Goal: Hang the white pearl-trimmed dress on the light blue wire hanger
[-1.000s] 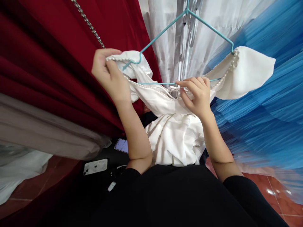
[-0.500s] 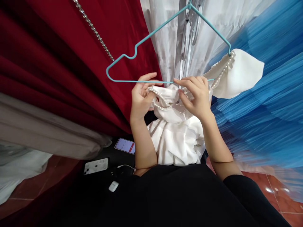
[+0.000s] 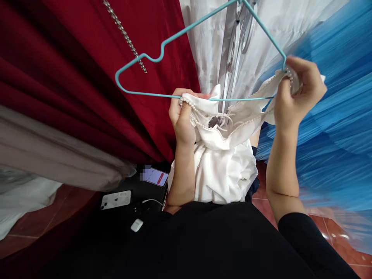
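Observation:
A white dress (image 3: 225, 166) with pearl-trimmed edges lies gathered over my lap, its upper part lifted toward a light-blue hanger (image 3: 151, 94). My left hand (image 3: 183, 118) is closed on the dress's left pearl-edged shoulder, thumb in front, just at the hanger's bottom bar. At the hanger's right notch, my right hand (image 3: 299, 87) pinches the other pearl-edged shoulder, which is looped at that notch. The hanger's left arm carries no cloth. Thin white ties show inside the dress opening, and the fingers behind the cloth are partly hidden.
Red cloth (image 3: 151, 128) hangs at the left, with a beaded chain (image 3: 124, 35) before it. Blue tulle (image 3: 334, 135) hangs close on the right. Two phones (image 3: 116, 200) and a small white case (image 3: 136, 225) lie on a black surface at lower left.
My right hand has moved from the middle of the bar out to the right notch and grips the shoulder there. My left hand has closed on the left shoulder, and the neckline is spread wider.

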Action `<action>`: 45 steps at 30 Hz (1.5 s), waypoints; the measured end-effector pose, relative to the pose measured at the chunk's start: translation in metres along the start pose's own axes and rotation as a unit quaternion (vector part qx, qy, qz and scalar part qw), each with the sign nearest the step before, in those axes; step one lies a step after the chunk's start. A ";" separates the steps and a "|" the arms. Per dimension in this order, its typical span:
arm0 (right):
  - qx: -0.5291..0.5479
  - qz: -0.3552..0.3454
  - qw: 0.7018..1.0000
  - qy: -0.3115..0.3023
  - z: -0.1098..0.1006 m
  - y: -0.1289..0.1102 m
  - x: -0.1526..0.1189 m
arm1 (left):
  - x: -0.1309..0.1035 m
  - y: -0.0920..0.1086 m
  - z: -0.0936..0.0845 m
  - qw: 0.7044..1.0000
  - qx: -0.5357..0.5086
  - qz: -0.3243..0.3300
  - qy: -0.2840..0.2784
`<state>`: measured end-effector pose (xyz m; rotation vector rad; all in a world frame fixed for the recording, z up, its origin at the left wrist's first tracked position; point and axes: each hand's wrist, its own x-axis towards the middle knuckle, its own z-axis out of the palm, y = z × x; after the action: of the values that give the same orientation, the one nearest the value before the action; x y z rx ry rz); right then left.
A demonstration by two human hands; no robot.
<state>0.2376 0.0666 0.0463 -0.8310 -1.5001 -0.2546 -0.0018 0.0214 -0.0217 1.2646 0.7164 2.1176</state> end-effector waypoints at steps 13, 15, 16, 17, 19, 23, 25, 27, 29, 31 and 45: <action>-0.089 0.301 0.907 -0.281 -0.059 0.048 0.007 | 0.000 0.009 0.006 1.000 -0.003 -0.006 -0.006; -0.031 0.240 0.855 -0.459 -0.062 0.029 -0.005 | -0.001 0.006 0.008 1.000 -0.006 -0.016 -0.010; 0.029 0.183 0.831 -0.524 -0.060 0.015 -0.010 | -0.001 0.004 0.009 1.000 -0.003 -0.020 -0.010; 0.076 0.140 0.838 -0.522 -0.056 0.000 -0.014 | -0.002 0.002 0.009 1.000 0.000 -0.022 -0.011; 0.136 0.092 0.871 -0.464 -0.042 -0.029 -0.019 | -0.002 0.001 0.009 1.000 -0.001 -0.025 -0.014; 0.114 0.031 0.941 -0.317 -0.007 -0.054 -0.029 | -0.004 0.005 0.009 0.999 -0.003 -0.030 -0.022; 0.104 0.035 0.954 -0.278 0.006 -0.049 -0.037 | -0.006 0.007 0.010 0.999 0.006 -0.035 -0.037; 0.092 0.045 0.963 -0.250 0.011 -0.041 -0.046 | -0.009 0.004 0.007 0.998 0.022 -0.031 -0.057; 0.068 0.055 0.969 -0.232 0.010 -0.034 -0.052 | -0.011 -0.002 -0.001 0.998 0.051 0.002 -0.047; 0.058 0.056 0.970 -0.229 0.007 -0.030 -0.055 | -0.009 -0.011 -0.016 0.993 0.101 0.053 0.023; 0.084 0.046 0.960 -0.263 -0.003 -0.028 -0.048 | 0.056 0.052 -0.072 0.955 0.198 0.161 0.150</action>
<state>0.2169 0.0290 0.0110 -0.8678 -1.9386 0.1786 -0.0989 0.0129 0.0185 1.3486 1.1835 2.5561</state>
